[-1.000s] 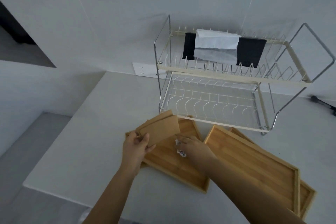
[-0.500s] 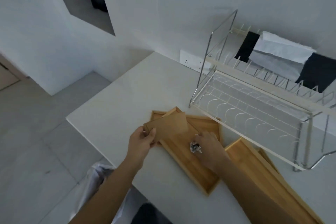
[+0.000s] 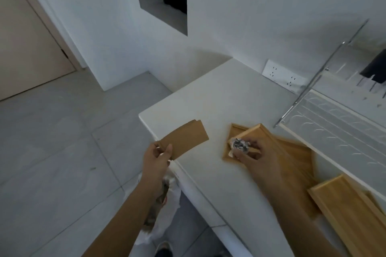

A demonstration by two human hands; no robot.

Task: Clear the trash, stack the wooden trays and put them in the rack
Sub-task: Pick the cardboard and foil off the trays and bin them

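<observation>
My left hand (image 3: 157,157) grips a flat brown cardboard piece (image 3: 184,139) by its near end, held over the counter's left corner. My right hand (image 3: 255,157) pinches a crumpled silvery wrapper (image 3: 240,144) just above the near corner of a wooden tray (image 3: 292,152). That tray lies on the white counter (image 3: 219,106), with another tray edge under it. A second wooden tray (image 3: 351,213) lies at the lower right. The wire dish rack (image 3: 338,123) stands at the right, partly cut off by the frame.
A white plastic bag (image 3: 167,200) hangs below the counter edge, under my left forearm. A wall socket (image 3: 282,75) sits behind the counter. A dark cloth (image 3: 376,67) hangs on the rack's upper tier. Grey tiled floor and a beige door lie to the left.
The view has swung left. My left hand has carried the cardboard off the tray to the counter's left corner. My right hand has lifted the wrapper toward the tray's near corner.
</observation>
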